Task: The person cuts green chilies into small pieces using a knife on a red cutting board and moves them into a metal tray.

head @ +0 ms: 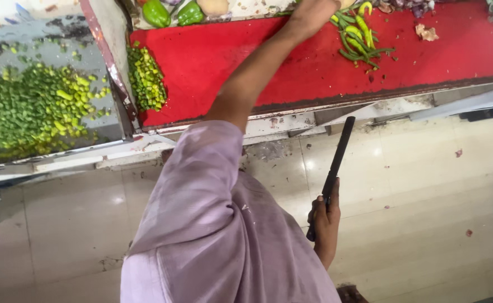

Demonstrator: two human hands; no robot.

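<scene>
My left hand (313,10) reaches forward over a red cutting board (229,56) and rests at a bunch of long green chilies (358,36). The frame's top edge cuts off its fingers, so its grip is hidden. My right hand (325,221) hangs low by my side over the floor. It is closed on the handle of a long dark knife (339,154) whose blade points up toward the counter edge. A lilac sleeve covers my left upper arm.
A heap of chopped green pieces (145,78) lies at the board's left end. More of them fill a metal tray (109,62) to the left. Green bell peppers (156,12) sit behind the board. Beige floor tiles (426,213) lie below the counter.
</scene>
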